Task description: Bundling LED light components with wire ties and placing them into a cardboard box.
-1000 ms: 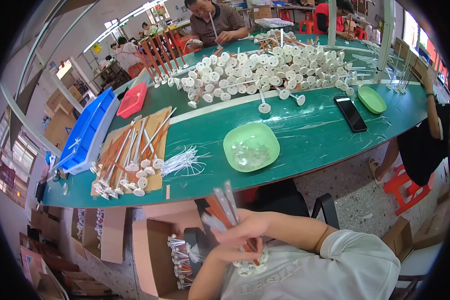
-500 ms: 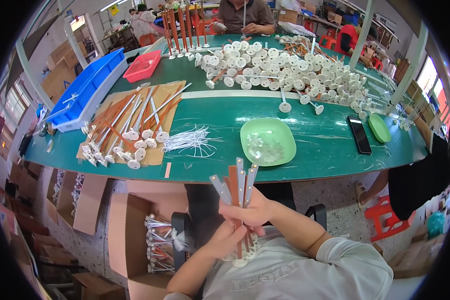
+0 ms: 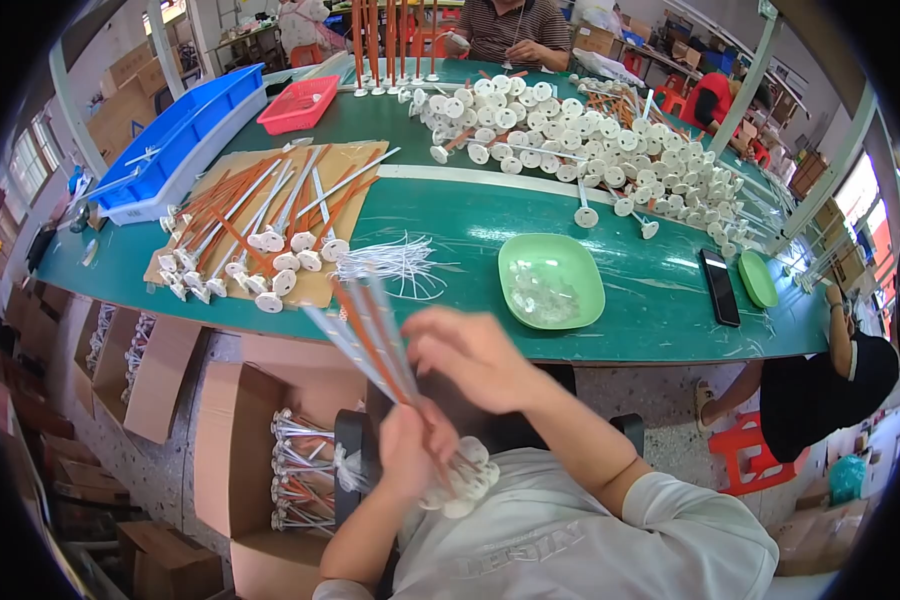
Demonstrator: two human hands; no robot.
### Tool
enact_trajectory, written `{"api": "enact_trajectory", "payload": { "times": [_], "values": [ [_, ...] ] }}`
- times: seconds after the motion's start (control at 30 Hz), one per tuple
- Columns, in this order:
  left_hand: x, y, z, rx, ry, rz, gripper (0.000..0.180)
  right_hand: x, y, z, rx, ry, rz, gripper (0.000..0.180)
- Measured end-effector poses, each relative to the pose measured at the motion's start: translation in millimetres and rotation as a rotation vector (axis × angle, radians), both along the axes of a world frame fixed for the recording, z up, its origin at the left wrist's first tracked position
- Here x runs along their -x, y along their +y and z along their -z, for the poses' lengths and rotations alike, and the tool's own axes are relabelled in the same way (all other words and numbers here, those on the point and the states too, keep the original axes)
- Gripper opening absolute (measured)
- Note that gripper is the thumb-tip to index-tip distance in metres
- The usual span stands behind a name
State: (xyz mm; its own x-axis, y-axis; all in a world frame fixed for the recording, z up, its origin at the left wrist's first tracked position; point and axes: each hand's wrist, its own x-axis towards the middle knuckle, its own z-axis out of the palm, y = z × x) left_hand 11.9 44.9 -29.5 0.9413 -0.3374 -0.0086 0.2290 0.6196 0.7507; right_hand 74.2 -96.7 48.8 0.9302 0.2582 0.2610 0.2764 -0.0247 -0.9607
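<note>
My left hand [image 3: 407, 452] grips a bundle of long orange and silver rods [image 3: 365, 335] close to my chest, their white round bases [image 3: 462, 483] bunched below the fist. The rods lean up and to the left, blurred by motion. Just above, my right hand [image 3: 476, 357] curls over the bundle with its fingers on the rods. On the green table [image 3: 470, 225] ahead lie more such rods on a brown cardboard sheet [image 3: 268, 225], a tuft of thin white ties [image 3: 390, 263] and a light green dish [image 3: 551, 281] holding small clear parts.
A large heap of white-based rods [image 3: 580, 135] covers the far table, where a person [image 3: 510, 30] sits. A blue bin [image 3: 175, 140], a red tray [image 3: 300, 103], a black phone [image 3: 719, 287] and a green lid [image 3: 758, 278] lie around. Open cartons [image 3: 240, 440] hold rods to my left. Another person [image 3: 830, 380] sits at right.
The view has swung left and nearer the table. The rod bundle has tilted from near upright to leaning left, and my right hand has risen higher on the rods.
</note>
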Motion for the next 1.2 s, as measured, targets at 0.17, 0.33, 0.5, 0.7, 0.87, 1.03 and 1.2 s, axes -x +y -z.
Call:
{"api": "enact_trajectory", "payload": {
  "times": [0.17, 0.33, 0.5, 0.7, 0.87, 1.03, 1.2],
  "values": [
    [-22.5, 27.8, -6.5, 0.135, -0.014, -0.124, 0.038, -36.5, -24.2, -7.3, 0.766, -0.516, 0.335, 0.019],
    [-21.6, 28.1, -3.9, 0.137, -0.050, -0.115, 0.036, -53.0, -15.4, 13.3, 1.259, -0.507, 0.367, 0.013],
    [-19.7, 25.8, -1.4, 0.097, -0.062, -0.075, 0.037, -51.3, -13.5, 15.6, 1.230, -0.540, 0.368, 0.010],
    [-21.9, 24.4, -2.4, 0.012, -0.051, -0.090, 0.037, -70.9, -8.8, -7.8, 1.144, -0.593, 0.258, 0.013],
    [-22.4, 22.8, -2.5, -0.013, -0.066, -0.060, 0.037, -109.8, 7.4, -16.6, 1.256, -0.593, 0.122, 0.017],
    [-22.8, 26.7, -2.7, -0.041, -0.077, -0.033, 0.037, -131.0, 10.4, -13.7, 1.370, -0.602, 0.026, 0.010],
    [-23.4, 27.2, -1.0, -0.051, -0.062, -0.029, 0.038, -135.4, 3.3, -10.8, 1.358, -0.640, -0.005, 0.009]
  ]
}}
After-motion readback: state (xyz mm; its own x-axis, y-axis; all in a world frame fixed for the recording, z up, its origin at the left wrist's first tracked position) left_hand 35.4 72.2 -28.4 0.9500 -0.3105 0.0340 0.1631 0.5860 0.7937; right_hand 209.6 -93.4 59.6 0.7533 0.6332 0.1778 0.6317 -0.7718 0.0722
